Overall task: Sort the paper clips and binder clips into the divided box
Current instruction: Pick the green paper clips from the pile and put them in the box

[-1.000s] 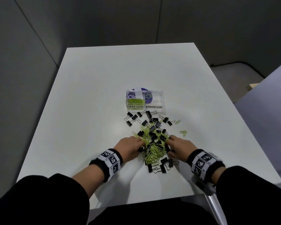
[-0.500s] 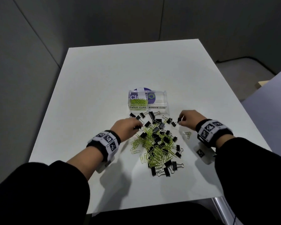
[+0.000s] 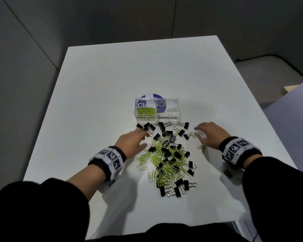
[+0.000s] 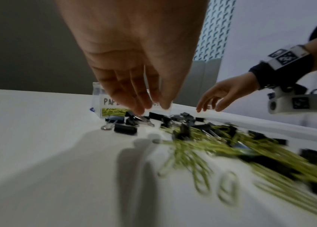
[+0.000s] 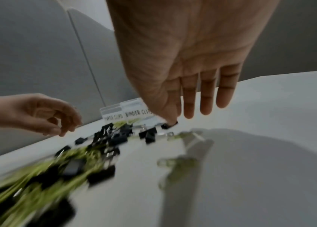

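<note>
Both hands spread since 0.5 s ago | left hand relaxed, holding nothing | right hand fingers straight (empty) over binder clips

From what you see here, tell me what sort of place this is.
Probably an office or a recording booth: a plain white table ringed by grey padded partition panels, with only a labelled clear box and scattered stationery clips on it.

Left hand hovering fingers-down over black binder clips, divided box standing behind, green paper clips lying blurred, right hand reaching in opposite
</note>
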`<state>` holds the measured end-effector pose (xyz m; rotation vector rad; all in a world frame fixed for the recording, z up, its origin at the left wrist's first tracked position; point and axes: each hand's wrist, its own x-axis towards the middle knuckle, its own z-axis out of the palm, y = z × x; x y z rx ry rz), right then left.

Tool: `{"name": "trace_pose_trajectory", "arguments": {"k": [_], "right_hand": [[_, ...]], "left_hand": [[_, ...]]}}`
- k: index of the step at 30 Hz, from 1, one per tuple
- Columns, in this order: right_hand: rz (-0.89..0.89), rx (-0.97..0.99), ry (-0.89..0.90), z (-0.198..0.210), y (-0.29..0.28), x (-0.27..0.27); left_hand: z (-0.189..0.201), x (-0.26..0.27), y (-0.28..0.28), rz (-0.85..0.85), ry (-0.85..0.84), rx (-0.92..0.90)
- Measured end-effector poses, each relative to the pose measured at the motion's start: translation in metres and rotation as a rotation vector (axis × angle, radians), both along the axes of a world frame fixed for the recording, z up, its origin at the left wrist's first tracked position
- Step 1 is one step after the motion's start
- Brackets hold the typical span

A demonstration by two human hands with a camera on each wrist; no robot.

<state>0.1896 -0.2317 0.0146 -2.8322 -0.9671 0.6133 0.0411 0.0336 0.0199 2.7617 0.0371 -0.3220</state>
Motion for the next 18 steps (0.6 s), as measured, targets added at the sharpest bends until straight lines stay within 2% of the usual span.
{"name": "trace_pose_trajectory", "arguments": {"k": [3,5,11,13,18], "right_hand": [[0.187,-0.125,0.019,-0.007,-0.026,-0.020],[0.216,-0.149,-0.001,-0.012,-0.034,-0.030],[0.132,0.021,-0.096,-0.025,-0.031,-0.049],[0.092,0.054,-0.074,-0.027,-0.026,-0.052],[0.075,0.028,-0.026,-0.023,-0.019,-0.047]], "left_hand": [[-0.006,-0.029,-0.002,-0.101,0.169,-0.010],[-0.010,-0.041,-0.003,-0.130,0.219,-0.028],[-0.020,-0.046,-0.013,-0.033,0.198,-0.161],[-0.022,-0.043,-0.018,0.002,0.183,-0.178],[-0.026,-0.037,-0.027,0.077,0.173,-0.165]]}}
